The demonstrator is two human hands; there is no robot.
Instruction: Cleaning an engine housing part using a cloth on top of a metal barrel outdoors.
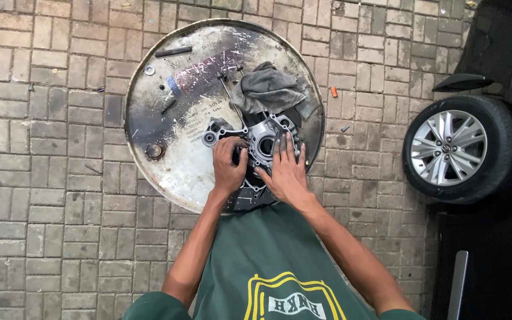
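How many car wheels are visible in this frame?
1. A black tyre on a silver spoked alloy wheel stands at the right edge, on the brick paving beside the round metal drum top. Others may be out of frame.

One cam only, on my head, pointing straight down past my green shirt (pixel 268 266). It's close enough that my forearms fill the lower frame. Round drum-top bench (pixel 167 148) sits centre-top, brick paving (pixel 48 207) all round, car wheel (pixel 454 148) at the right edge. No 2nd view to overlap.
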